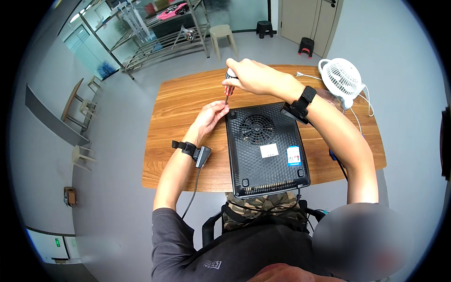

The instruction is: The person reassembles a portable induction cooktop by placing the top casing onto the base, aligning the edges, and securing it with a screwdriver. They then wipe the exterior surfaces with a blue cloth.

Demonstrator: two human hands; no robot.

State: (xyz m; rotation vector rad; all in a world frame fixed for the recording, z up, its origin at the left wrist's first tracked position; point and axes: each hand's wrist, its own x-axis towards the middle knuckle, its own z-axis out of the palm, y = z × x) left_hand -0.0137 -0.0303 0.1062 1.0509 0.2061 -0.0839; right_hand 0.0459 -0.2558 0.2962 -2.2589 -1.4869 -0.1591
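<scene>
A black induction cooker (272,164) lies bottom up on the wooden table, its round fan grille (257,129) and rubber feet showing. My right hand (253,77) is closed round the handle of a screwdriver (229,89) with red, white and dark colouring. The screwdriver stands nearly upright, its tip pointing down at the cooker's far left corner. Beside that tip, the thumb and fingers of my left hand (211,117) are pinched together at the corner. What they hold, if anything, is too small to make out.
A white fan (339,80) with its cord and plug stands at the table's (183,103) far right. The cooker's black power cord (268,210) hangs over the near edge by my lap. Beyond the table are a metal rack (164,47) and several stools.
</scene>
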